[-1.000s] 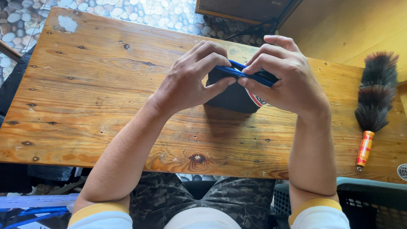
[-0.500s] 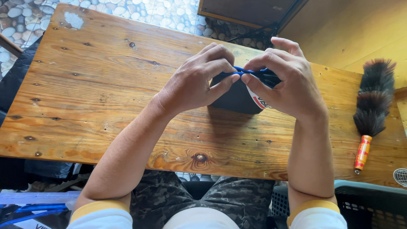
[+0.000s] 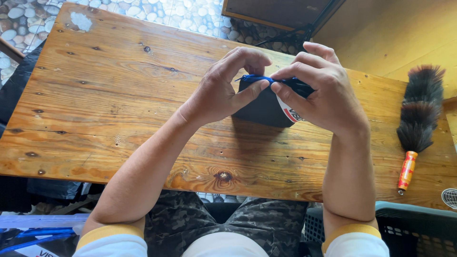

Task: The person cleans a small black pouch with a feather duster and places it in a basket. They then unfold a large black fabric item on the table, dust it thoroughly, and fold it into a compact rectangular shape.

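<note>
thin blue cord [image 3: 257, 79] between both hands, over soft dark pouch [image 3: 262, 108]

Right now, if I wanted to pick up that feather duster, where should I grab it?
Grab the duster by its orange handle, coming from the table's near edge. The handle is thin and hard and points toward that edge; the feathers are soft and bushy.

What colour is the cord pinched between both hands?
Blue cord, seen in the head view, above a dark pouch.

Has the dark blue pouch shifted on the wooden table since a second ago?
No. The dark blue pouch sits in the same spot relative to the dark knot in the wooden table.
</note>
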